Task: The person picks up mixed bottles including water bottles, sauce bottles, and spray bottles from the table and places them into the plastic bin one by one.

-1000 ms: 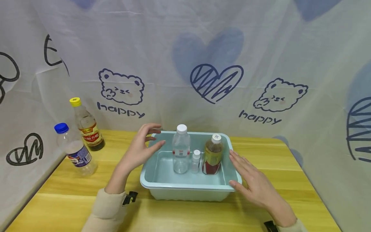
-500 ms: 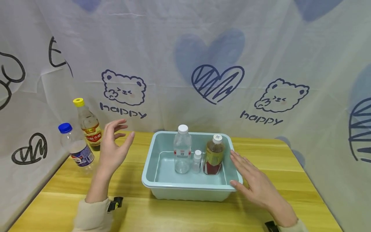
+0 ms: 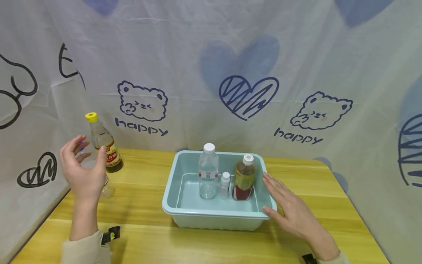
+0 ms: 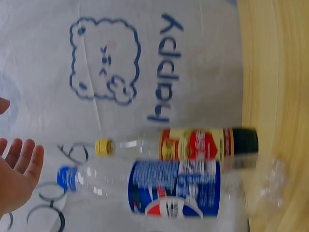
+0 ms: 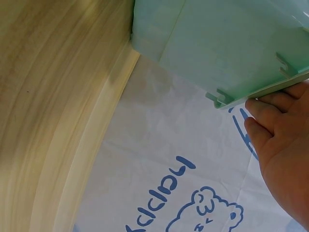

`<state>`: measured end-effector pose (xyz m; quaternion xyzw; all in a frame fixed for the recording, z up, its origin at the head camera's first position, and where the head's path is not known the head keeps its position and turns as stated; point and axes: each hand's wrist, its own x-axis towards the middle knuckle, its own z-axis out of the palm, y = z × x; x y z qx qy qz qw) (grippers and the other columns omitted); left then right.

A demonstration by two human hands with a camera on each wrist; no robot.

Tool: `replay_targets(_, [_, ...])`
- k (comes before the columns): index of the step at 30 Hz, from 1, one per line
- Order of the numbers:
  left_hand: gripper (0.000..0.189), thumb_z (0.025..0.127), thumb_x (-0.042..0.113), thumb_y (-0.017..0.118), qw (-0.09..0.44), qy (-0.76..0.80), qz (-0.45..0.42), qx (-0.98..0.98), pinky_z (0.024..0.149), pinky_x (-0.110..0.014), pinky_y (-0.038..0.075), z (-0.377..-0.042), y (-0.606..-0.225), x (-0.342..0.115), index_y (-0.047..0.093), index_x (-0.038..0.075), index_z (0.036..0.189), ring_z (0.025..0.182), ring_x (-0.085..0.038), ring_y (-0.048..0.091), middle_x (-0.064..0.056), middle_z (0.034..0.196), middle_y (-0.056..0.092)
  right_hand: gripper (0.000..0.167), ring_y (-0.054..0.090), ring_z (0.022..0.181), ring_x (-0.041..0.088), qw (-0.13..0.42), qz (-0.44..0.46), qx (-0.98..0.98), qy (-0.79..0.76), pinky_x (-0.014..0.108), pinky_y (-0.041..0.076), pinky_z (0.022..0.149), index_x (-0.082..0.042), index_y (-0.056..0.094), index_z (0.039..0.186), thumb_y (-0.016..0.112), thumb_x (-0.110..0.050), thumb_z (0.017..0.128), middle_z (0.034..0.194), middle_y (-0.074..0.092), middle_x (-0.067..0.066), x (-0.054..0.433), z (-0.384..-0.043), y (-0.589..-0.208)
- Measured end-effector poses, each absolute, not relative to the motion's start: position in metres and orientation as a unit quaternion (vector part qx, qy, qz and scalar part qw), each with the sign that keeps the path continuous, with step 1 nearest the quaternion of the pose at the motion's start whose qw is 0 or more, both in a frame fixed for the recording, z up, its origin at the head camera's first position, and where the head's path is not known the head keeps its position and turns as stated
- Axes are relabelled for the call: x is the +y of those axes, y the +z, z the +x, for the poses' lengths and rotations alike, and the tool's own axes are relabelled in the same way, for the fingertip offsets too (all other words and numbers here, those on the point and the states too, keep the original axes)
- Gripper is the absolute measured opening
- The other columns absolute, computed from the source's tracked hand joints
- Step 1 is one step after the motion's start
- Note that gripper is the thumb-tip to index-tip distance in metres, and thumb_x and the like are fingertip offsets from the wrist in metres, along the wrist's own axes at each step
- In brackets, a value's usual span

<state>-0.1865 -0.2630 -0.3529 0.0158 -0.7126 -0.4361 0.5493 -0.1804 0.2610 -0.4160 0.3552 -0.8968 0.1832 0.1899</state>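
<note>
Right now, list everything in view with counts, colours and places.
Basin: 1, pale turquoise, on table
Tall bottle: 1, clear, left in basin
Small bottle: 1, clear, middle in basin
Dark bottle: 1, brown, right in basin
Yellow-capped bottle: 1, clear, table's left
Blue-capped bottle: 1, clear, beside it
Table: 1, yellow wood, below
Cloth: count unclear, pale, behind
Wrist attachments: 2, black, cuffs
Sleeves: 2, beige, bottom
Left hand: 1, near blue-capped bottle
Right hand: 1, at basin's rim

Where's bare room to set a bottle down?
Bare table lies between the left hand and the blue tub, and right of the right hand. The tub's floor is free left of the clear bottle. Crowded: the tub's right half, and around the yellow-capped bottle and blue-capped bottle.
</note>
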Motion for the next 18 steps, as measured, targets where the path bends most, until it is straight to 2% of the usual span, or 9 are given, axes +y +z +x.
replay_targets(5, [0.049,0.092,0.002,0.072,0.58,-0.427,0.084,-0.689,0.097,-0.017,0.048,-0.171,-0.343,-0.272,0.057,0.003,0.138,0.122,-0.011,0.056,0.018,0.126,0.047,0.074,0.038,0.151,0.033,0.19,0.356,-0.896,0.186,0.018,0.011,0.126,-0.002,0.039,0.159,0.069,-0.032,0.098,0.167,0.034,0.011,0.26,-0.18,-0.416])
replay_targets(10, [0.047,0.093,0.009,0.074,0.581,-0.432,0.147,-0.674,0.098,-0.018,0.043,-0.169,-0.35,-0.287,0.058,0.01,0.138,0.12,-0.006,0.055,0.019,0.125,0.05,0.074,0.038,0.151,0.033,0.19,0.355,-0.896,0.186,0.019,0.011,0.126,-0.002,0.04,0.159,0.069,-0.032,0.098,0.167,0.035,0.012,0.261,-0.179,-0.416])
replay_targets(18, [0.058,0.091,0.021,0.078,0.514,-0.469,0.207,-0.688,0.102,-0.02,0.038,-0.183,-0.381,-0.316,0.055,0.015,0.144,0.124,-0.003,0.049,0.022,0.126,0.046,0.074,0.037,0.151,0.032,0.186,0.35,-0.899,0.184,0.017,0.009,0.126,-0.003,0.039,0.16,0.069,-0.032,0.098,0.167,0.034,0.011,0.26,-0.18,-0.417])
